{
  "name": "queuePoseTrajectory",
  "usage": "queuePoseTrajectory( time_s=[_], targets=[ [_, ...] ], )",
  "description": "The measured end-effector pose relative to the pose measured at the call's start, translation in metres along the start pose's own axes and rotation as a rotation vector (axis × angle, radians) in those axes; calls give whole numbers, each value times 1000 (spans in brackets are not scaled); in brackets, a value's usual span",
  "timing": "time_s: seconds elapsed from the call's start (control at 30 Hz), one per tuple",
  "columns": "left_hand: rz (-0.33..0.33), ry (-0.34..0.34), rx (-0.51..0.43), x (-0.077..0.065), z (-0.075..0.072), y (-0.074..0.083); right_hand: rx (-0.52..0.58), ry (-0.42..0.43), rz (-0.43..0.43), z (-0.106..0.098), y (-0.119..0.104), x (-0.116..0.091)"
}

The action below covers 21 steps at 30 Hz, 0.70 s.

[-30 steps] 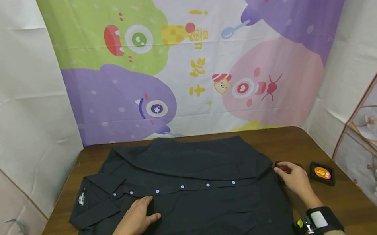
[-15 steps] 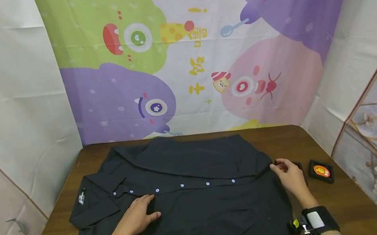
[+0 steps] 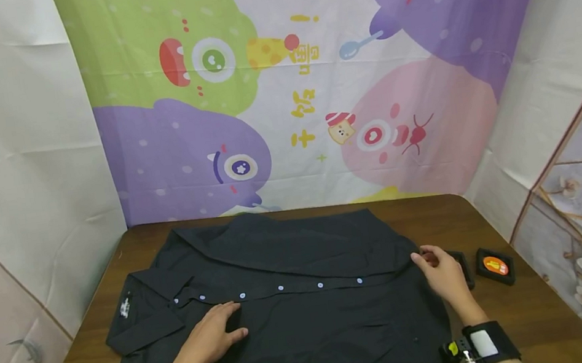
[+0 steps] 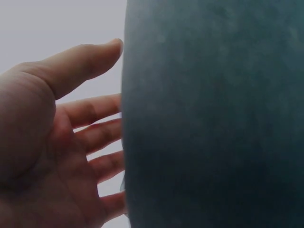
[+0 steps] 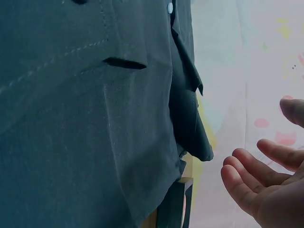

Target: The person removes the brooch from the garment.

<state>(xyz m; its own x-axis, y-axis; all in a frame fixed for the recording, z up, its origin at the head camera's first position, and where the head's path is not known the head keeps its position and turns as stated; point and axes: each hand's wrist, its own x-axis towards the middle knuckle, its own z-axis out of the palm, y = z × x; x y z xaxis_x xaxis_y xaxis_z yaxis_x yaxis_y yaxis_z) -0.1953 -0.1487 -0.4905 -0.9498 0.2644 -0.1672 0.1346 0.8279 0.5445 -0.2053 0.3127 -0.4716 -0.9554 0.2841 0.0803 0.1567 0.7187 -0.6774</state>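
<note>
A dark button-up shirt point(image 3: 311, 321) lies spread over the table, collar point(image 3: 140, 302) to the left and a row of pale buttons point(image 3: 280, 288) along its middle. My left hand point(image 3: 209, 338) rests on the shirt front below the button row, fingers straight and thumb apart. In the left wrist view dark cloth hides the fingertips of that left hand point(image 4: 61, 128). By the shirt's right edge is my right hand point(image 3: 444, 275), its fingers loosely bent. The right wrist view shows this right hand point(image 5: 266, 175) with nothing between fingers and thumb, beside the hem point(image 5: 204, 152).
A small black square case with an orange emblem point(image 3: 495, 265) lies right of my right hand. Another black case point(image 3: 462, 269) sits partly behind that hand. A cartoon-print cloth point(image 3: 283, 83) hangs behind the wooden table point(image 3: 440, 210).
My right hand has shifted slightly left to the shirt's edge, uncovering more of the nearer black case. My left hand stays in place on the shirt.
</note>
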Motion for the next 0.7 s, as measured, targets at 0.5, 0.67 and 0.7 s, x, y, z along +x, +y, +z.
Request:
queuePoseTrajectory(
  time_s=[0.5,0.67,0.7],
  targets=[
    [-1,5,4,1,0,0,24,42,-35,9,-10,-2],
    [11,15,-4,2,0,1,64,39,-42,12,-14,-2],
    [14,17,-5,2,0,1,71,38,-46,13,-15,-1]
  ],
)
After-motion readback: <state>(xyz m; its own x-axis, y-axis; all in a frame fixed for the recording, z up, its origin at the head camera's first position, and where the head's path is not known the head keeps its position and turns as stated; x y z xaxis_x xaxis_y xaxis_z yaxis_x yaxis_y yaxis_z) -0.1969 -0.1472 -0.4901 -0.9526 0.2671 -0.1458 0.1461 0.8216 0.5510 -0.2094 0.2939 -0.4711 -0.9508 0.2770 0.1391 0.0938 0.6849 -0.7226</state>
